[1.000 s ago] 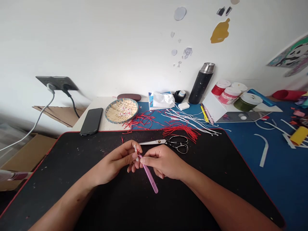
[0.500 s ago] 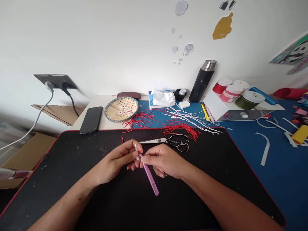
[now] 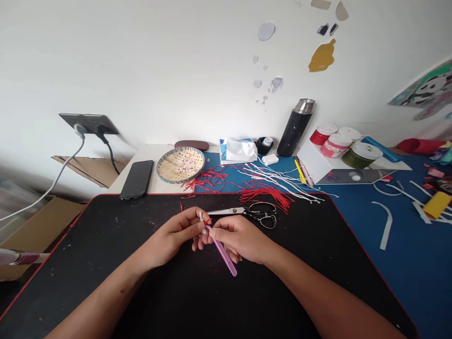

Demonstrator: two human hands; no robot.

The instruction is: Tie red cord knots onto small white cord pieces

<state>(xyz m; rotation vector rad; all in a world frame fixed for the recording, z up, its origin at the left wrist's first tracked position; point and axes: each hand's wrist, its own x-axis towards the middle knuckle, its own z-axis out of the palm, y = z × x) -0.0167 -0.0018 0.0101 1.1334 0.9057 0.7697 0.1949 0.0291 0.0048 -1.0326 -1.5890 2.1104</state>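
Note:
Both hands meet over the middle of a black desk mat [image 3: 106, 263]. My left hand [image 3: 176, 234] pinches a small white and red paper strip [image 3: 201, 219] between thumb and fingertips. My right hand [image 3: 240, 238] is closed on a slim pink tool [image 3: 223, 251] whose tip touches the strip; its handle slants down to the right. Scissors [image 3: 252, 212] lie shut on the mat just behind my right hand.
Red paper strips [image 3: 264, 193] and white strips [image 3: 282, 178] lie at the mat's far edge. Behind them stand a woven basket [image 3: 169, 165], a black phone [image 3: 137, 179], a tissue box [image 3: 238, 149], a black flask [image 3: 294, 127] and several paint jars [image 3: 339, 141]. Paper scraps litter the blue surface [image 3: 406, 245] at right.
The hands stay joined at the strip; the pink tool's handle has swung slightly rightward and up. The camera has tilted a little.

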